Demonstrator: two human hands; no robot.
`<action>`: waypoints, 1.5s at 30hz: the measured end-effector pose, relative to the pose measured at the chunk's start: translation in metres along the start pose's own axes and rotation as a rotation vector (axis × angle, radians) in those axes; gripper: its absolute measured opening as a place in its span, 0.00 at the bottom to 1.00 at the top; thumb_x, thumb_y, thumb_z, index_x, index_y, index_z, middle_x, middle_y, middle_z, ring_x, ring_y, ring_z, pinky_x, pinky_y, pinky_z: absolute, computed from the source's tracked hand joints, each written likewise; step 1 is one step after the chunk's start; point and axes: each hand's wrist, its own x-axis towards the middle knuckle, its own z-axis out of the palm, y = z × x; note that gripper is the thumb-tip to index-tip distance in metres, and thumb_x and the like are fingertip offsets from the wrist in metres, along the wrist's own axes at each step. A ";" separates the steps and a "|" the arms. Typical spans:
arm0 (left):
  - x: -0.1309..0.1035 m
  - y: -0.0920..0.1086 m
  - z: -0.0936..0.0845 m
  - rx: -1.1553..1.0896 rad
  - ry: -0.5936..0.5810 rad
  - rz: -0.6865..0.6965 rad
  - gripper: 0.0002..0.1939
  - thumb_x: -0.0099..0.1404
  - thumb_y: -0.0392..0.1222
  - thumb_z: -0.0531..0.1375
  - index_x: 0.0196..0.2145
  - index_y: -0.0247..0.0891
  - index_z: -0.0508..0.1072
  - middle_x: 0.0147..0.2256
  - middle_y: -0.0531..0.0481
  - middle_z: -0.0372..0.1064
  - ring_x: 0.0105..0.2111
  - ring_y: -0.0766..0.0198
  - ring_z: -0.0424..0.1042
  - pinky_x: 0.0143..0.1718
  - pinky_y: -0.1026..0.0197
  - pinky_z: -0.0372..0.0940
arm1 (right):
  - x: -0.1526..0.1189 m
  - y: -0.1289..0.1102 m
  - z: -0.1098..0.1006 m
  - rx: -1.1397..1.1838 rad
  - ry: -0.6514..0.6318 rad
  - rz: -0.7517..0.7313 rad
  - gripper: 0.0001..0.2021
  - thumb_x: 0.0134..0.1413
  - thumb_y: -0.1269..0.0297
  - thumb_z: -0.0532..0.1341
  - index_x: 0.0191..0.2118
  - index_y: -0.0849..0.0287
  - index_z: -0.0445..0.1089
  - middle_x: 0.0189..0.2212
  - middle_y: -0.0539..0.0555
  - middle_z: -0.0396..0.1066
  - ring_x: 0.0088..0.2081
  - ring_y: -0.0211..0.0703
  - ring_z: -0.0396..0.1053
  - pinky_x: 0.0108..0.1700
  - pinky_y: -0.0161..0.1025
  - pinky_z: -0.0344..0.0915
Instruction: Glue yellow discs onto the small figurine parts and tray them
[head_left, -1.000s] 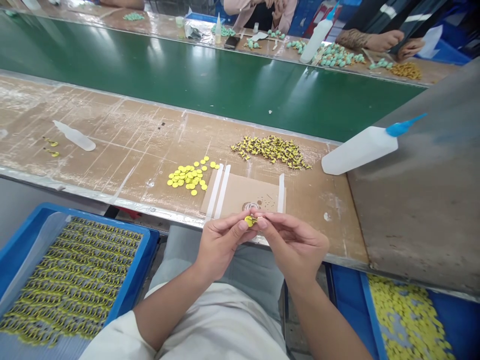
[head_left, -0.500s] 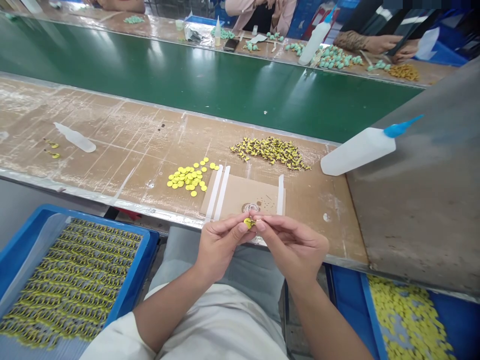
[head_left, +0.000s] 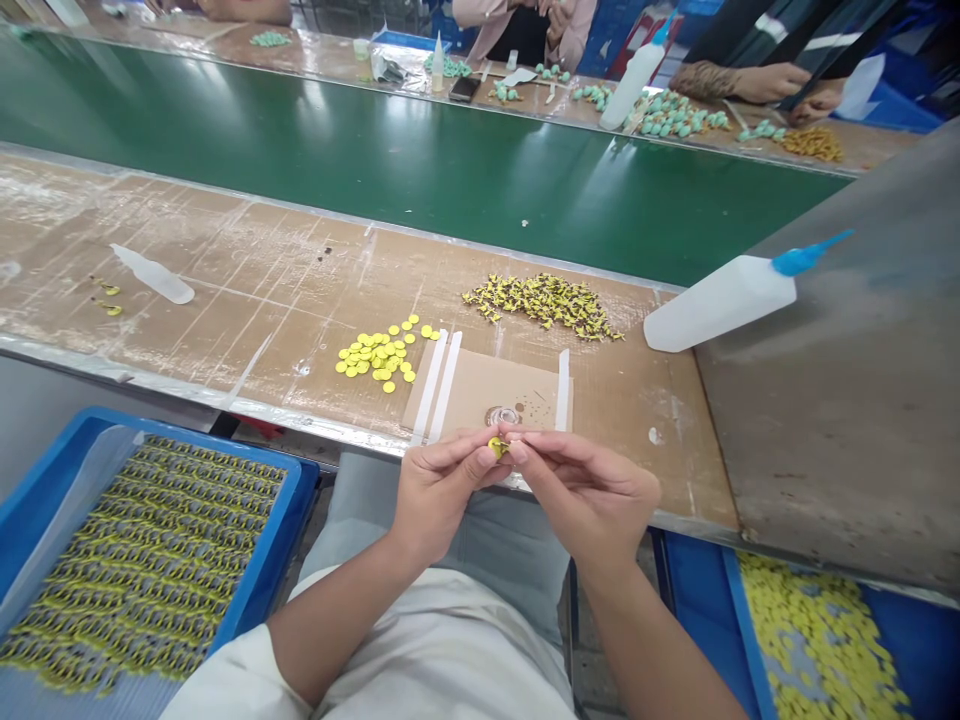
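Observation:
My left hand (head_left: 435,495) pinches a small yellow disc (head_left: 495,447) between thumb and fingers, just past the table's front edge. My right hand (head_left: 596,495) meets it fingertip to fingertip, closed on a small dark-and-yellow piece (head_left: 505,447) against the disc; the fingers cover most of it. Just beyond the fingertips, a cardboard sheet (head_left: 495,375) with white tape strips bears a round whitish smear (head_left: 501,415). Loose yellow discs (head_left: 379,352) lie to its left. Behind it is a heap of small yellow-and-black pieces (head_left: 544,303).
A white bottle with a blue nozzle (head_left: 724,302) leans by a metal panel (head_left: 840,400) at right. Blue trays stand low on both sides: rows of pieces in the left one (head_left: 296,520), yellow discs (head_left: 817,630) at right. Across the green belt (head_left: 337,150), other people work.
Both hands keep their pinch at the same spot, with hardly any finger movement. The whole view has shifted very slightly.

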 end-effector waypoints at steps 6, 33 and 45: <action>0.000 0.001 0.000 0.009 0.008 0.002 0.11 0.60 0.42 0.70 0.42 0.41 0.83 0.47 0.43 0.78 0.45 0.55 0.78 0.45 0.61 0.76 | 0.000 -0.001 0.000 0.010 -0.014 -0.020 0.07 0.56 0.74 0.70 0.39 0.56 0.79 0.39 0.55 0.78 0.40 0.51 0.78 0.45 0.47 0.80; 0.003 0.002 0.001 -0.055 0.065 -0.218 0.15 0.57 0.47 0.72 0.39 0.36 0.83 0.35 0.43 0.81 0.33 0.63 0.80 0.35 0.70 0.74 | 0.009 -0.004 -0.002 -0.107 -0.009 0.108 0.07 0.51 0.68 0.74 0.38 0.57 0.81 0.33 0.54 0.79 0.32 0.48 0.79 0.35 0.38 0.81; 0.004 0.001 0.003 -0.076 0.100 -0.243 0.16 0.55 0.47 0.73 0.37 0.34 0.83 0.32 0.43 0.80 0.29 0.67 0.79 0.32 0.73 0.72 | 0.013 -0.004 -0.004 -0.103 -0.051 0.135 0.06 0.51 0.68 0.73 0.36 0.57 0.80 0.31 0.53 0.78 0.30 0.46 0.78 0.33 0.34 0.80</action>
